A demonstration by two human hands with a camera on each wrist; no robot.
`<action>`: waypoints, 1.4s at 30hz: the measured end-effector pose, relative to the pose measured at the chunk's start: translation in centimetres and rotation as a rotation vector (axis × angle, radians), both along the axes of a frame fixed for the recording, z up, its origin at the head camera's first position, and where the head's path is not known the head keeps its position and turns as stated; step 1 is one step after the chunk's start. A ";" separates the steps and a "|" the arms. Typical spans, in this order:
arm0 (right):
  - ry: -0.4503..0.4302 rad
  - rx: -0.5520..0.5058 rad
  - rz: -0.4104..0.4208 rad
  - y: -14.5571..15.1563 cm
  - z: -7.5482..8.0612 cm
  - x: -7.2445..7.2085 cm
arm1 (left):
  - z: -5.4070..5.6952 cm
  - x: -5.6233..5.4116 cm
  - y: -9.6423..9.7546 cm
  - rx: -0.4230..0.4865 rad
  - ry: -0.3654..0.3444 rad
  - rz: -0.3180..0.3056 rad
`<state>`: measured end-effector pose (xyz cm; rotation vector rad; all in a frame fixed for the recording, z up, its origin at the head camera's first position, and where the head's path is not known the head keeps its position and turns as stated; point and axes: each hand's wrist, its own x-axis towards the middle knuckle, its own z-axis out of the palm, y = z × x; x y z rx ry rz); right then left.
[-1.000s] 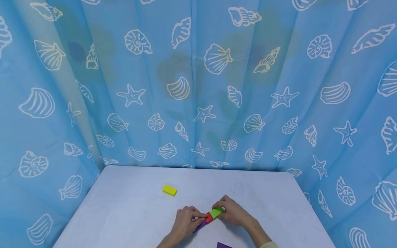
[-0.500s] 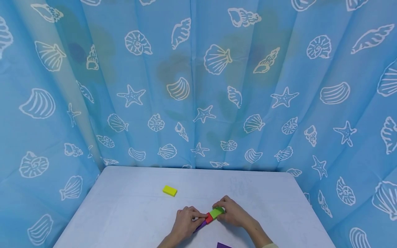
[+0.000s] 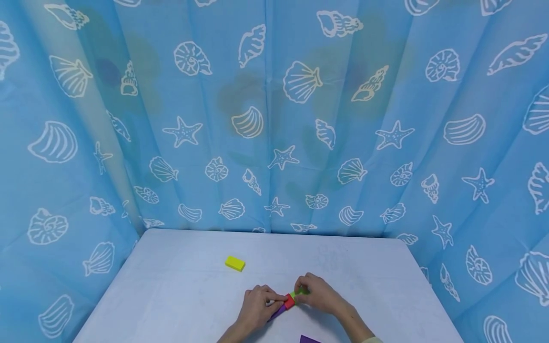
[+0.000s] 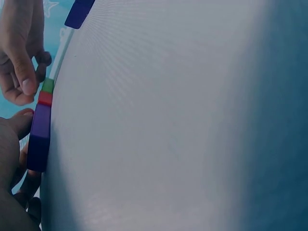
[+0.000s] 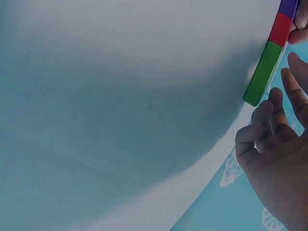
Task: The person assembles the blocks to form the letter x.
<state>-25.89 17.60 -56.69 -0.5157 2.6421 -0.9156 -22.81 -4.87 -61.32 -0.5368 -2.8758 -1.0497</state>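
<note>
Purple [image 3: 277, 312], red [image 3: 289, 301] and green [image 3: 299, 292] blocks lie end to end in a slanting row on the white table. My left hand [image 3: 256, 307] holds the purple block by the red one, index fingertip at the red block's edge and thumb close beside it. Over the green block stands my right hand [image 3: 319, 294], its thumb and index tips near the red end. In the right wrist view a small gap shows between those fingertips and the green block [image 5: 263, 72], and the other fingers curl loosely. The purple block [image 4: 39, 137] shows its long side in the left wrist view.
A yellow block [image 3: 235, 263] lies alone farther back, left of the row. Part of another purple block [image 3: 310, 339] shows at the bottom edge of the head view. A blue shell-patterned curtain [image 3: 274, 143] stands behind the table [image 3: 180, 276] and along both sides.
My right hand has shifted slightly left along the green block, off its sides and toward the red end, with the fingertips drawn closer together. My left hand and the row stay put.
</note>
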 end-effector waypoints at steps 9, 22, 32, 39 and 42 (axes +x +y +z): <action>0.025 0.021 0.021 -0.4 0.3 0.2 | -0.1 -0.1 0.1 -0.008 0.022 0.005; 0.007 0.051 0.041 -1.1 0.1 0.0 | 0.0 -0.3 0.3 0.005 -0.027 0.012; -0.004 0.066 0.034 -1.4 0.4 0.1 | 0.0 -0.2 0.3 -0.013 -0.006 0.009; 0.019 0.069 0.036 -1.6 0.3 0.2 | 0.0 -0.1 0.2 -0.025 0.002 0.008; 0.014 0.067 0.030 -1.7 0.4 0.2 | 0.1 -0.2 0.2 -0.018 -0.016 0.016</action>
